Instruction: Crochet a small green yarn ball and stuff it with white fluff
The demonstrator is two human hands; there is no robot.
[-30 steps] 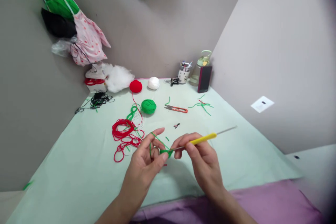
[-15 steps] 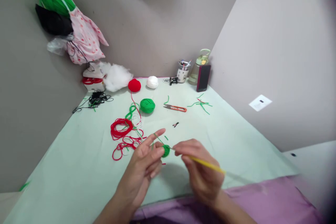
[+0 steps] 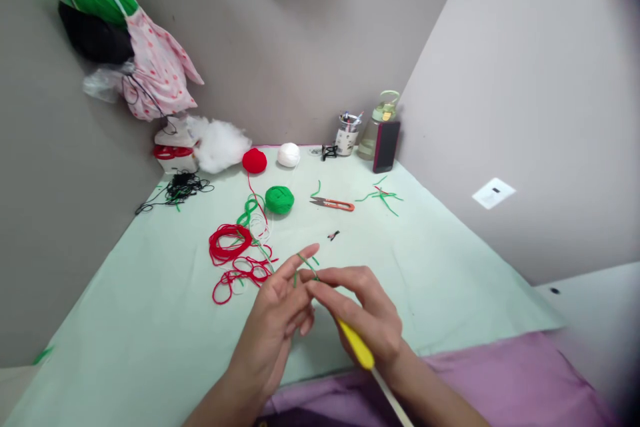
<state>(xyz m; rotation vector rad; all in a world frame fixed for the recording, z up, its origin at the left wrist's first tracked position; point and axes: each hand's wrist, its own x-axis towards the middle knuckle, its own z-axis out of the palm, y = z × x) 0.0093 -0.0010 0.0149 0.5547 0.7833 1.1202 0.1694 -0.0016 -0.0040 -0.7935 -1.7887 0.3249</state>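
My left hand (image 3: 280, 313) is low in the middle, fingers curled, with a strand of green yarn (image 3: 306, 262) looped over the raised forefinger. Its other fingers pinch a small green crochet piece, now hidden behind my right hand. My right hand (image 3: 365, 313) is closed on a yellow-handled crochet hook (image 3: 356, 344), whose handle points down toward me while its tip sits at the left fingers. The strand runs back across the pale green cloth (image 3: 150, 307) toward a green yarn ball (image 3: 279, 199).
Loose red yarn (image 3: 231, 255) lies left of my hands. Orange thread snips (image 3: 333, 204), green yarn scraps (image 3: 381, 197), red (image 3: 255, 160) and white (image 3: 289, 155) yarn balls, stuffing (image 3: 220, 144), a pen cup (image 3: 346, 135), a bottle and a phone (image 3: 386, 146) sit further back.
My right hand swung the hook round: its handle pointed up to the right, then down toward me. The small green piece went out of sight behind my right fingers.
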